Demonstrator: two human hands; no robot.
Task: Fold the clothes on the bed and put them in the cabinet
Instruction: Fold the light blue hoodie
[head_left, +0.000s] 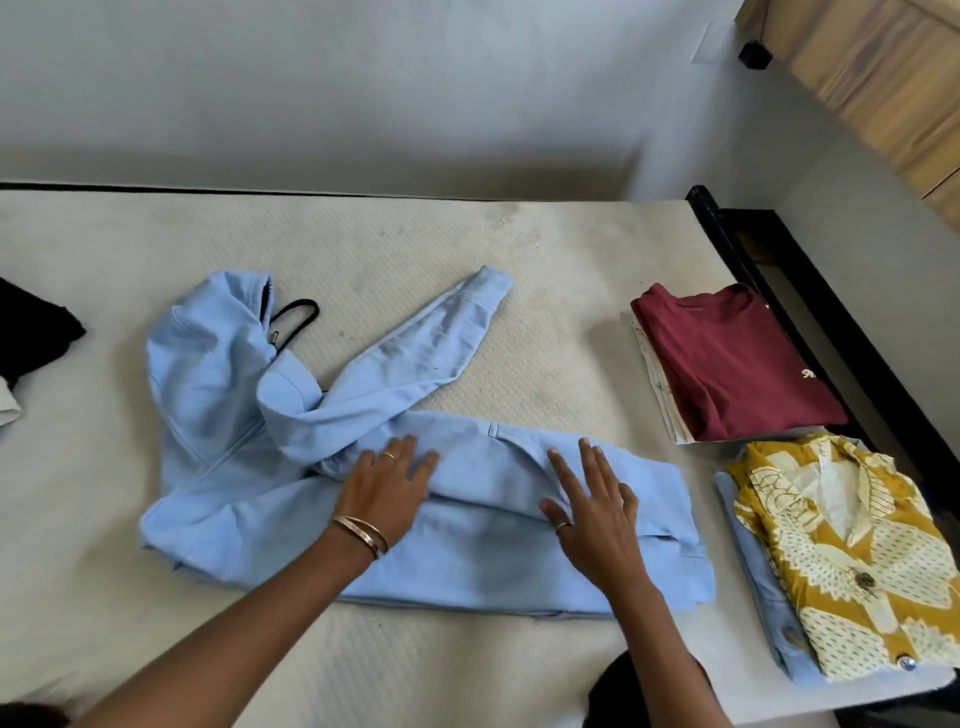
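2 hands lay flat, fingers straight and apart, gripping nothing: left hand (385, 486) and right hand (592, 501) both pressed on the half-folded light blue hoodie (467, 551) on the bed (545, 249). Beyond the left hand, 1 sleeve (415, 353) ran loose and diagonal; hood and black drawstring (296, 314) lay further out on that side. Outward of the right hand, 2 folded piles: maroon t-shirt (732, 364) and yellow patterned shirt (852, 551). Black garment (31, 332) far beyond the left hand. Risk, as judged: lifting either palm could let the thick fold spring open, and the unfolded sleeve would spoil the bundle
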